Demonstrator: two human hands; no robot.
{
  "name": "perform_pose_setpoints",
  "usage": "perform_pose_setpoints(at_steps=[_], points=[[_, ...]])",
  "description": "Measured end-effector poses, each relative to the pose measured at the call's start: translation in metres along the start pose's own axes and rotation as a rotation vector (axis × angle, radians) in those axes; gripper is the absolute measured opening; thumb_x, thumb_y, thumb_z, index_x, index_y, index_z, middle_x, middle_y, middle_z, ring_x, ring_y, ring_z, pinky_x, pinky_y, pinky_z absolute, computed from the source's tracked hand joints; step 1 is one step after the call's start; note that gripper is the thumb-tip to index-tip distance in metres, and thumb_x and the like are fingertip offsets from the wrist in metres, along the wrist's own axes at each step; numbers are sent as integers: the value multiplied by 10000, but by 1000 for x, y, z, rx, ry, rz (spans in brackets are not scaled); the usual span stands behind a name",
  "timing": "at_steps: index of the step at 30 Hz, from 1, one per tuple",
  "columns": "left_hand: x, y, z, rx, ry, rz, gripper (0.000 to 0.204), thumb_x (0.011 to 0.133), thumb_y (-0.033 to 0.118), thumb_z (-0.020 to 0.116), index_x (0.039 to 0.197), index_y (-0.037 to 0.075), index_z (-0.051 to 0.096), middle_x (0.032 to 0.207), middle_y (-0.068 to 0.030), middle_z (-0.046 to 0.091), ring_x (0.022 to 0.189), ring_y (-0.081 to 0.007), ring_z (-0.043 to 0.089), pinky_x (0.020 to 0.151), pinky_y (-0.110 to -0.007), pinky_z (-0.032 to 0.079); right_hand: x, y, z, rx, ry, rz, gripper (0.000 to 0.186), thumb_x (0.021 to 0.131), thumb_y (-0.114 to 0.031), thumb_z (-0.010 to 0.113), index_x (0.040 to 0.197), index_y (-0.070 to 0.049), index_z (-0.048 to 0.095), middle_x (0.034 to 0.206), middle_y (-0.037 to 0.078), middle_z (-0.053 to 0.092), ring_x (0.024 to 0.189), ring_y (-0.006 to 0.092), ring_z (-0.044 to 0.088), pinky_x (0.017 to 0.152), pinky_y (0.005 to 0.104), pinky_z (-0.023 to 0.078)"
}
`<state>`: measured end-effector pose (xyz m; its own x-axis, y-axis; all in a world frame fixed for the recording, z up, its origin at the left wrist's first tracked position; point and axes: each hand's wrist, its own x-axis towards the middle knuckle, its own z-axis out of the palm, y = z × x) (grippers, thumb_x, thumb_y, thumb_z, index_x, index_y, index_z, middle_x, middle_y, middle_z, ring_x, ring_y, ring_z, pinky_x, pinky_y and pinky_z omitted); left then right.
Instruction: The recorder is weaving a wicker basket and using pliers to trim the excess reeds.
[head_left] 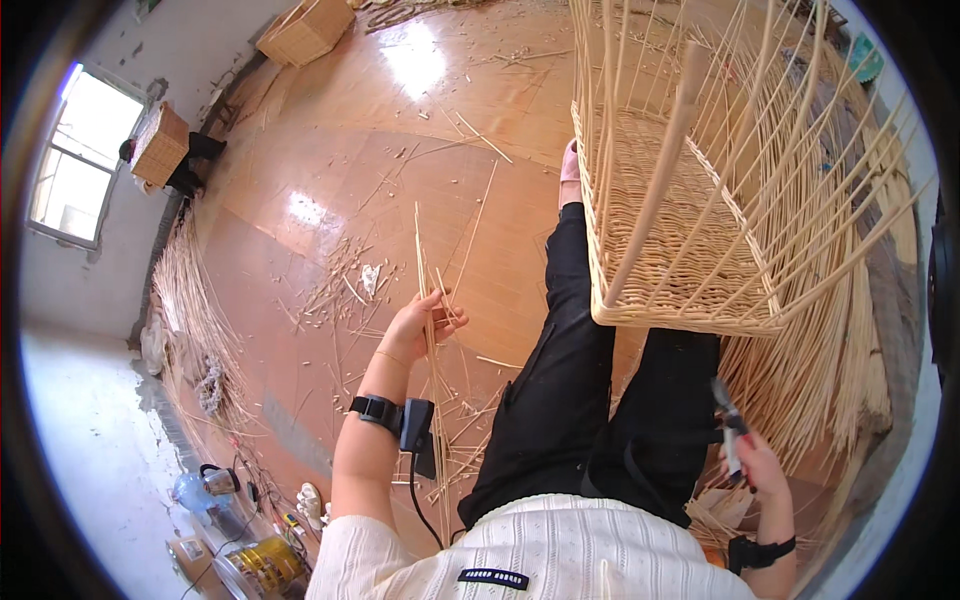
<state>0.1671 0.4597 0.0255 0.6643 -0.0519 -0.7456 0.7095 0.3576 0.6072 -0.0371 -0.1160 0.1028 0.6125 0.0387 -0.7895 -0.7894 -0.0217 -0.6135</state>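
My left hand (425,325) is out over the floor to the left of my legs. Its fingers are closed round a few thin wicker rods (434,385), which stick out above and below it. At my right side, next to my thigh, my right hand (760,468) grips pruning shears (734,425) with their tip pointing up. A partly woven wicker basket (670,255) rests over my lower legs. Long unwoven stakes (765,130) rise from its edges, and a thicker peeled stick (655,185) slants up at its near left corner.
Bundles of wicker rods (835,350) lie along the right, and another bundle (190,300) by the left wall. Offcuts (320,280) litter the floor. A person carrying a woven basket (160,145) is by the window. A kettle (218,480) and yellow tin (268,567) stand lower left.
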Motion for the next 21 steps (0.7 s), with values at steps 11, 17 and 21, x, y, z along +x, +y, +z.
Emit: perform_pose_setpoints(at_steps=[11,17,21], points=[[-28,17,-15,96,50,44,281,1033,241,452,1262,88,507,922,-82,646,785,-171,644,614,-252,541,110,82,-188,-1062,855,-122,451,966,-273,563,1337,-29,486,1135,190,633,982,287,652,813,379,535],[-117,49,-4,465,84,339,219,1011,255,537,1150,100,607,788,51,537,701,-64,505,626,-214,387,101,19,-91,-754,705,-482,409,947,-147,563,1326,-2,517,1252,216,587,1122,371,578,941,390,474],[-175,71,57,1183,180,837,135,957,138,581,1069,76,625,772,-25,545,710,-136,548,633,-278,428,32,-94,37,-791,434,-1101,304,866,-29,623,1163,25,591,1096,171,651,1024,341,619,910,373,490]])
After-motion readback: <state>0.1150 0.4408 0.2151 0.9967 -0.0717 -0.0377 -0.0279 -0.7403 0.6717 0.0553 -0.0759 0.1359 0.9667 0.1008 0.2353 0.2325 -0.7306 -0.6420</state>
